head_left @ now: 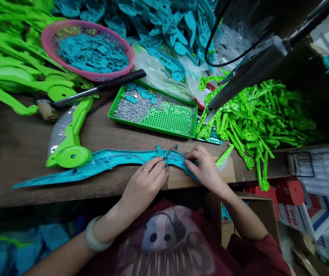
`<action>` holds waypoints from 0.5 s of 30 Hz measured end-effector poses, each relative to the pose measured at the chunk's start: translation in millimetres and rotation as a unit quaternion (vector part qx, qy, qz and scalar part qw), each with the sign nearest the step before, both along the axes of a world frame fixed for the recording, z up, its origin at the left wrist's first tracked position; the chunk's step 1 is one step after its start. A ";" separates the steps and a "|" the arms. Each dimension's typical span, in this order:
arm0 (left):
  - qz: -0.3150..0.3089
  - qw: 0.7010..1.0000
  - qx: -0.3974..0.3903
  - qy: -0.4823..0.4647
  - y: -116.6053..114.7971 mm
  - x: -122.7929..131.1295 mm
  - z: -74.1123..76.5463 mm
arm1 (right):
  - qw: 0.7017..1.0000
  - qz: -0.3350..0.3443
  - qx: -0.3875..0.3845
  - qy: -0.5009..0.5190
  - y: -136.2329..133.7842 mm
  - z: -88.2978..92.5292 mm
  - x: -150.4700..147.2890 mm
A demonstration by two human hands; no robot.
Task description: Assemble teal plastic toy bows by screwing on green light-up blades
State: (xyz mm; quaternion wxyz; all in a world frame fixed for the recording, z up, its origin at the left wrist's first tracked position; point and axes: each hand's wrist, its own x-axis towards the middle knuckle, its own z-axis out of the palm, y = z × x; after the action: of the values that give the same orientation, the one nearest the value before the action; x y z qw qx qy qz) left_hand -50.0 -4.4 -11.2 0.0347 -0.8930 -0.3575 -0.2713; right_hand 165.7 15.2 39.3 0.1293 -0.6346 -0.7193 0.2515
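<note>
A long, curved blue plastic shell half lies on the bench with its hollow side up. Thin red and dark wires run along its inside and bunch up near the middle. My left hand, with a ring and a bracelet, has its fingers closed over the shell's near edge beside the wire bunch. At the shell's right end, my right hand pinches thumb and forefinger where a wire runs; the fingertips partly hide it. A green part with a round disc touches the shell on the left.
A green tray of small metal pieces sits behind the shell. A pink basket holds blue parts. A hammer-like tool lies left. Green parts heap right, below a hanging dark electric screwdriver-like tool. Cardboard lies under my right hand.
</note>
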 end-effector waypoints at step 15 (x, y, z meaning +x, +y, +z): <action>0.006 0.999 -0.021 -0.027 0.4 2.5 0.5 | 0.998 0.033 -0.055 0.013 16.0 3.1 -2.8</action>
State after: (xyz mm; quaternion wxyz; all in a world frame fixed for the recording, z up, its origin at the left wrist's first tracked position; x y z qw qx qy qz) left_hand -47.5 -4.0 -10.7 0.0078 -0.8837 -0.3694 -0.2874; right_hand 162.8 31.2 42.4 0.0945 -0.6133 -0.7232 0.3032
